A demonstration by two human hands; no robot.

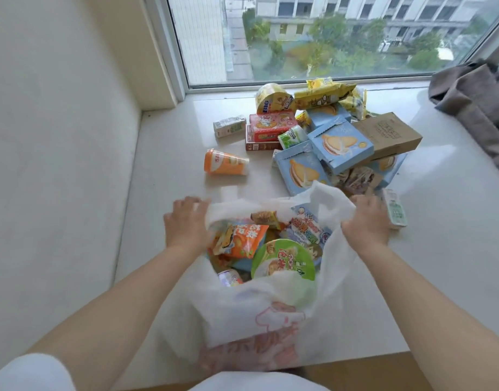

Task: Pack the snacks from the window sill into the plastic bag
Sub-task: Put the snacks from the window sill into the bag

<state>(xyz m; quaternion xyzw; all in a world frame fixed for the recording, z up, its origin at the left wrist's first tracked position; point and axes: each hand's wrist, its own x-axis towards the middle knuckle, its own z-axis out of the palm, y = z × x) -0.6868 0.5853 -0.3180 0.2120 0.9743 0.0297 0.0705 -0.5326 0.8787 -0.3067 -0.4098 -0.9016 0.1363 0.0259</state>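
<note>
A white plastic bag (pixel 248 314) with a pink print stands open on the window sill (pixel 169 142) in front of me. My left hand (pixel 186 221) grips its left rim and my right hand (pixel 366 218) grips its right rim, holding the mouth apart. Inside lie a green-lidded noodle bowl (pixel 283 259), an orange snack packet (pixel 242 239) and other packets. Behind the bag is a pile of snacks: light blue biscuit boxes (pixel 341 146), a brown carton (pixel 389 134), a red box (pixel 266 127) and yellow packets (pixel 324 93). An orange cup (pixel 224 162) lies on its side apart.
A small white-green drink carton (pixel 229 126) lies left of the pile and another (pixel 394 211) just right of my right hand. A brown-grey cloth (pixel 476 103) is heaped at the right. A wall closes the left, the window pane (pixel 327 38) the back.
</note>
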